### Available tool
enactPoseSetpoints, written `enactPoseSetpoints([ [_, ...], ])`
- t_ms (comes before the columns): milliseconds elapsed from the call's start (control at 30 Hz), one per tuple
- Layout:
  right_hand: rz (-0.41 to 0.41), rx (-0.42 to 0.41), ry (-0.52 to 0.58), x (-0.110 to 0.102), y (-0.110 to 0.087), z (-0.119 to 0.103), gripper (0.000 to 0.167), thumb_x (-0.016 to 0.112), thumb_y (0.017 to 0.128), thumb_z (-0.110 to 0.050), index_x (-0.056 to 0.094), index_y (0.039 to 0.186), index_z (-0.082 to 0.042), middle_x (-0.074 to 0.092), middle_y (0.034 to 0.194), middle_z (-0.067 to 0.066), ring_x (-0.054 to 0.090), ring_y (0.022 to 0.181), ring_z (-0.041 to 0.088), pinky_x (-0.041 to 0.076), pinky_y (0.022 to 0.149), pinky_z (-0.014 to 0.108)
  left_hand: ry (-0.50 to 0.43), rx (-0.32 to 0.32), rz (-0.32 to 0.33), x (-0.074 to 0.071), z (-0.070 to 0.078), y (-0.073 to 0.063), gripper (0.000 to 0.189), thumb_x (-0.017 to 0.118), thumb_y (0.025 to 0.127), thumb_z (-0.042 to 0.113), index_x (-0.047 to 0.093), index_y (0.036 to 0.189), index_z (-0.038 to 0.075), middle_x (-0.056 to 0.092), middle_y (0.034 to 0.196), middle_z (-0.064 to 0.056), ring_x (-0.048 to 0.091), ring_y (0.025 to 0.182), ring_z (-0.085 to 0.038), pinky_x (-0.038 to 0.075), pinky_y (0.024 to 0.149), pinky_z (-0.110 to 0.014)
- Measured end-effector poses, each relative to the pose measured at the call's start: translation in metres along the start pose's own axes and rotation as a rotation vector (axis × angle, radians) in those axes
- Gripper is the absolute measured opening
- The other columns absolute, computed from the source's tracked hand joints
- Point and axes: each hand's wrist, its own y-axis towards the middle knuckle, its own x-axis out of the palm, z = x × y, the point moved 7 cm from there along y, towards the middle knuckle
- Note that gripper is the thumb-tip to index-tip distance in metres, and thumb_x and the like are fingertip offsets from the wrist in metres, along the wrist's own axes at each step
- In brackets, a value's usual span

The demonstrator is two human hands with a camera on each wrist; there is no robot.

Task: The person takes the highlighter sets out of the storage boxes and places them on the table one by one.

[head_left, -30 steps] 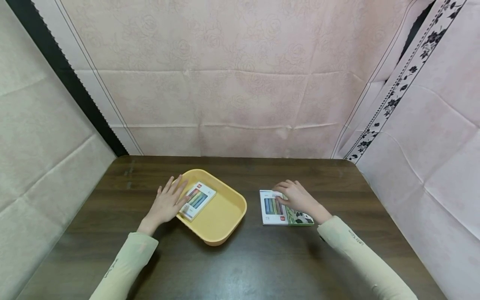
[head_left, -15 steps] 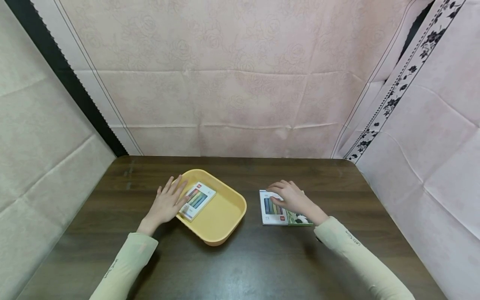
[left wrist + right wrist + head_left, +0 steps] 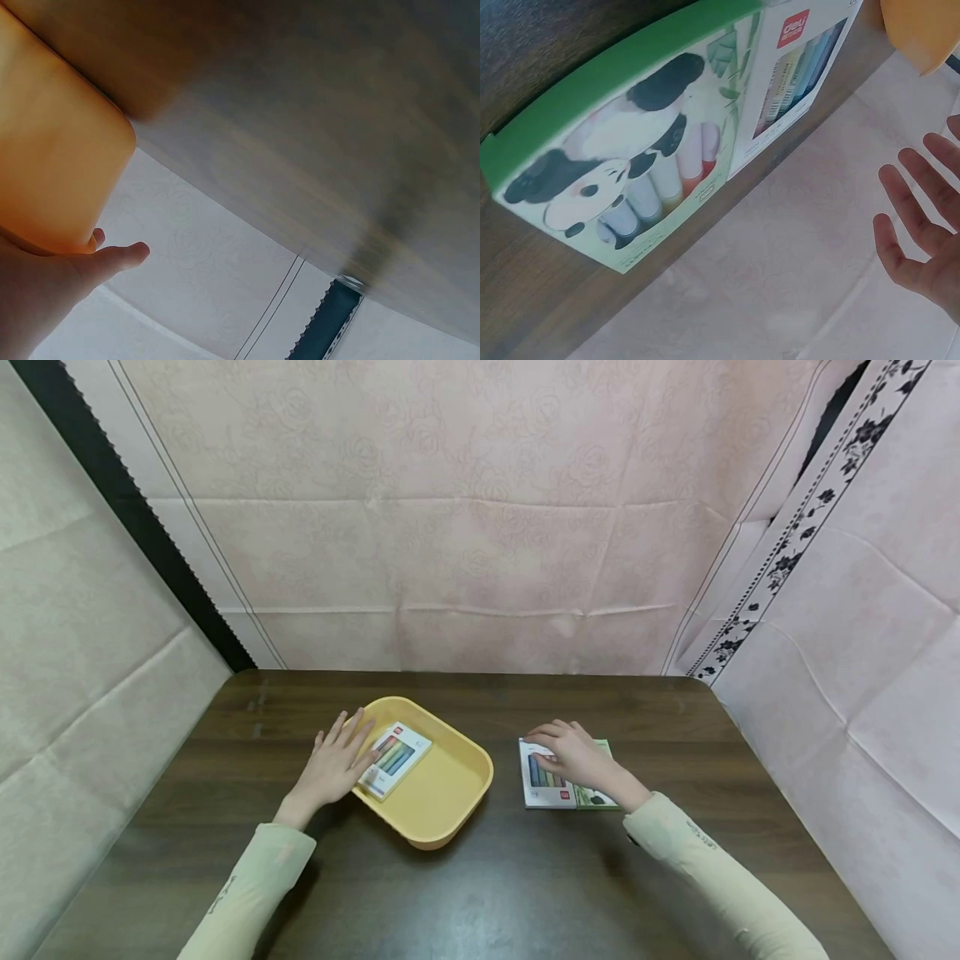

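Observation:
My left hand (image 3: 330,770) lies over the left rim of a yellow plastic tray (image 3: 450,785), fingers spread. In the left wrist view its thumb and a fingertip show at the wall of the tray (image 3: 67,142). A white box of coloured sticks (image 3: 401,762) lies inside, partly covered by that hand. Over a second white box of coloured sticks (image 3: 542,797) is my right hand (image 3: 573,755), fingers loosely bent. Beside that box stands a green panda box (image 3: 597,798), partly hidden. The right wrist view shows both boxes side by side, and the right hand (image 3: 930,225) apart from them, holding nothing.
Everything stands on a dark brown wooden table (image 3: 517,885). Pale patterned cloth (image 3: 480,560) hangs behind its far edge and along both sides. A strip of table separates the tray from the two boxes on the right.
My right hand has moved left, from where the two boxes meet to over the white one. More of the panda box's far edge shows. The left hand and tray stay put.

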Motion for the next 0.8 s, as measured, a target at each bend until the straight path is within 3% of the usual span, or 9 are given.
enactPoseSetpoints([
  [800, 0.046, -0.094, -0.012, -0.002, 0.013, -0.023, 0.023, 0.061, 0.083, -0.021, 0.066, 0.105, -0.015, 0.065, 0.105, 0.001, 0.057, 0.097, 0.017, 0.045, 0.076, 0.034, -0.006, -0.005, 0.009, 0.001, -0.002, 0.000, 0.058, 0.044, 0.091, 0.037, 0.027, 0.141, 0.013, 0.014, 0.151, -0.010, 0.008, 0.138, -0.035, 0.016, 0.099, -0.067],
])
